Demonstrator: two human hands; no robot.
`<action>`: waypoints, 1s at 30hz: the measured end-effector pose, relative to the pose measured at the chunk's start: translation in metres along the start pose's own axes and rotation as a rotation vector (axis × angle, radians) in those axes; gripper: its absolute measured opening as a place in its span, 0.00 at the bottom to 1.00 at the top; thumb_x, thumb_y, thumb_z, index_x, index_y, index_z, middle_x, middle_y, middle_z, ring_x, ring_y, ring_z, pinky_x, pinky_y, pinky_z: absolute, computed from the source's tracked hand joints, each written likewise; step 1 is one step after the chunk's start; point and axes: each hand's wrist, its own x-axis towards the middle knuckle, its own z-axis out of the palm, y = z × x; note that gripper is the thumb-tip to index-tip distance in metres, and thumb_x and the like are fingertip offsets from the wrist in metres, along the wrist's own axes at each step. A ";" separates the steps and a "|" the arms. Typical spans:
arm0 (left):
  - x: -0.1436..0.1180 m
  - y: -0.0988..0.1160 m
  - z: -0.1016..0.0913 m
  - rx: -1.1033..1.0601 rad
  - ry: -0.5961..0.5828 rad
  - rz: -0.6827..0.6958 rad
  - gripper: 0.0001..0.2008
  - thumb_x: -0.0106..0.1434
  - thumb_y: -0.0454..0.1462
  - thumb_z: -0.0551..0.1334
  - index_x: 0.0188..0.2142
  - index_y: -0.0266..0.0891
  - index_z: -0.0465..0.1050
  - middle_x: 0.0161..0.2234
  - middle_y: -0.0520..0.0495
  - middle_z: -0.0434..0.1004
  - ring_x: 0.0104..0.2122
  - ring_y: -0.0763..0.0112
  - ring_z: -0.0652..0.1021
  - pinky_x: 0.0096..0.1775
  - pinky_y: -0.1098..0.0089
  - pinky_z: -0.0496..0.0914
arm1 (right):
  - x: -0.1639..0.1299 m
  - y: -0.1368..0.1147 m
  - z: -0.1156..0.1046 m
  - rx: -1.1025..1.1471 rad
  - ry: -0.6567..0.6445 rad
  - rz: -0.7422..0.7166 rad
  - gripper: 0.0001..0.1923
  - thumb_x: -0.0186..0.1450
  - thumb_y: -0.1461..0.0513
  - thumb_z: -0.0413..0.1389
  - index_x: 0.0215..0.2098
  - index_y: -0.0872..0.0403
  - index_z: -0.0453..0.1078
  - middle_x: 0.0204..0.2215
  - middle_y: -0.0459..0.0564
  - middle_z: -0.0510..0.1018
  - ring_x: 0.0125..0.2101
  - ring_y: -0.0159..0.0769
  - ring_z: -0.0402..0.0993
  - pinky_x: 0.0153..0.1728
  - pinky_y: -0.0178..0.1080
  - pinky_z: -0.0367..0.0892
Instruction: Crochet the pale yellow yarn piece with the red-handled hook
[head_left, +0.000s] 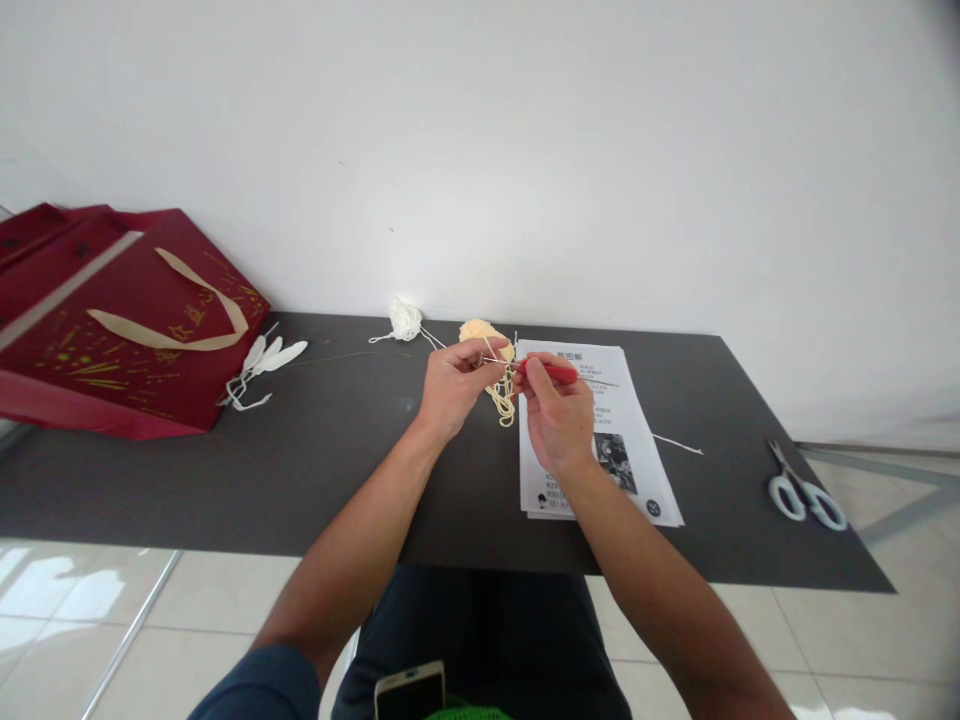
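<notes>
A crochet hook (555, 371) with a red handle is gripped in my right hand (559, 415), its thin metal shaft pointing left. My left hand (454, 385) pinches yarn near the hook's tip, fingers closed; the small piece between them is mostly hidden. Pale yellow yarn (502, 402) hangs in loops between my hands. Just behind them sits a peach-yellow ball of yarn (480, 329). Under my right hand lie printed sheets of paper (645, 490) with text and a dark picture.
A white yarn ball (405, 319) rests by the wall. At left stand a dark red gift bag (150, 320) and white crocheted pieces (276, 355) with tails. Scissors (806, 490) lie near the table's (720, 520) right edge. A phone (409, 692) is at my lap.
</notes>
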 end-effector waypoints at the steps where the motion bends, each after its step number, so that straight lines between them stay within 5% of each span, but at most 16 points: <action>1: 0.000 -0.001 0.000 -0.008 0.007 0.004 0.16 0.50 0.34 0.74 0.40 0.40 0.85 0.31 0.50 0.82 0.29 0.75 0.77 0.35 0.72 0.70 | 0.000 0.002 0.001 -0.007 0.007 -0.016 0.08 0.63 0.56 0.66 0.38 0.51 0.77 0.29 0.43 0.82 0.29 0.28 0.76 0.35 0.36 0.73; 10: 0.003 -0.012 0.007 -0.218 0.128 -0.038 0.19 0.49 0.35 0.76 0.43 0.39 0.83 0.32 0.50 0.83 0.32 0.76 0.79 0.42 0.71 0.71 | -0.007 0.012 0.001 -0.260 0.125 -0.150 0.11 0.63 0.54 0.66 0.41 0.50 0.81 0.33 0.46 0.85 0.33 0.34 0.81 0.40 0.40 0.77; 16: 0.005 -0.012 0.009 -0.353 0.163 -0.114 0.23 0.48 0.35 0.77 0.44 0.36 0.82 0.32 0.50 0.82 0.33 0.78 0.79 0.46 0.71 0.70 | -0.013 0.009 -0.003 -0.512 -0.020 -0.363 0.10 0.65 0.57 0.63 0.45 0.45 0.83 0.45 0.47 0.86 0.47 0.38 0.82 0.56 0.45 0.75; 19: 0.006 -0.008 0.008 -0.417 0.141 -0.151 0.20 0.47 0.33 0.77 0.42 0.34 0.82 0.31 0.49 0.82 0.32 0.78 0.79 0.44 0.72 0.70 | -0.010 0.012 -0.006 -0.439 -0.064 -0.352 0.10 0.65 0.59 0.64 0.44 0.44 0.83 0.47 0.46 0.86 0.48 0.37 0.82 0.58 0.44 0.74; 24: 0.005 -0.004 0.008 -0.489 0.103 -0.209 0.19 0.47 0.31 0.76 0.42 0.34 0.83 0.30 0.48 0.82 0.30 0.77 0.78 0.40 0.71 0.70 | 0.001 0.015 -0.008 -0.120 -0.083 -0.140 0.08 0.63 0.59 0.67 0.42 0.47 0.82 0.35 0.45 0.87 0.32 0.32 0.82 0.39 0.39 0.79; 30: 0.004 -0.005 0.007 -0.455 0.045 -0.215 0.21 0.46 0.29 0.74 0.43 0.33 0.83 0.28 0.50 0.80 0.29 0.78 0.76 0.40 0.72 0.69 | 0.009 0.006 -0.007 0.122 -0.096 -0.026 0.10 0.58 0.61 0.72 0.35 0.48 0.76 0.37 0.43 0.87 0.32 0.28 0.82 0.38 0.34 0.78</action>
